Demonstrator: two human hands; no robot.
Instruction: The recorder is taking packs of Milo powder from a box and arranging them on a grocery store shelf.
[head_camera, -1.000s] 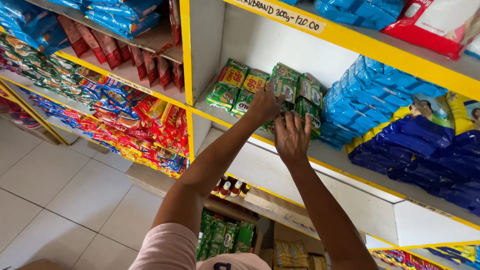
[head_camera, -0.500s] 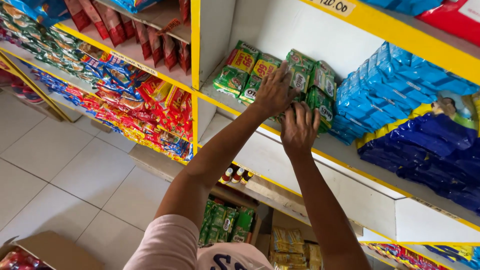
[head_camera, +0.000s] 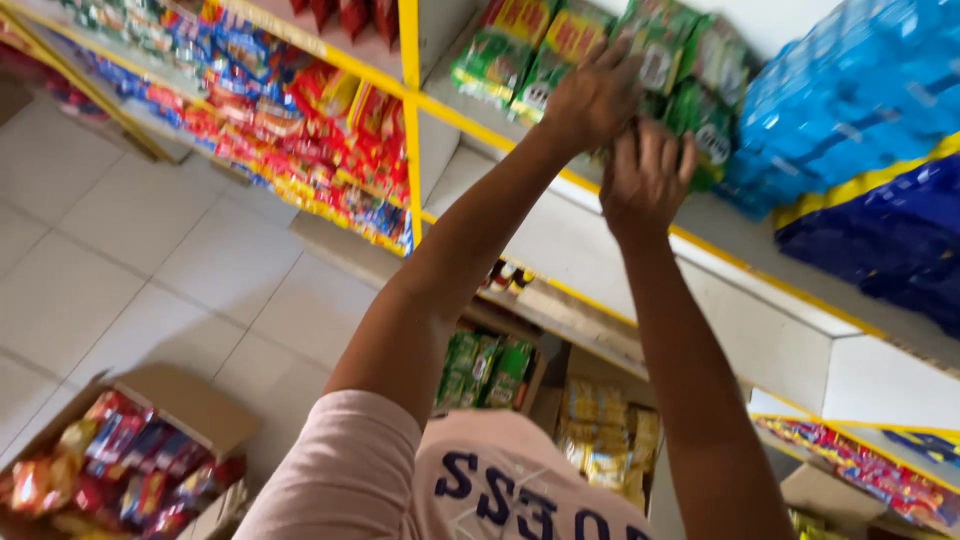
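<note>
The left hand (head_camera: 590, 100) lies on top of the green packets (head_camera: 690, 95), its fingers bent down over them and pressing on them. The right hand (head_camera: 648, 175) is just below, at the front of the same packets, with its fingers (head_camera: 665, 145) spread and touching the packets' front faces. The picture is blurry, so it is hard to tell if either hand is really gripping a packet.

The green packets stand in a row on the white shelf (head_camera: 720, 225), tall side up, faces to the front. They are right under and in front of both hands. Some packets to the left have yellow and red tops.

To the right is a pile of blue bags (head_camera: 850, 90), with darker blue bags (head_camera: 880, 230) below. To the left, red and yellow packets (head_camera: 330, 130) fill another shelf. Down on the floor (head_camera: 150, 250) is a cardboard box (head_camera: 190, 400) full of colourful snack packets.
</note>
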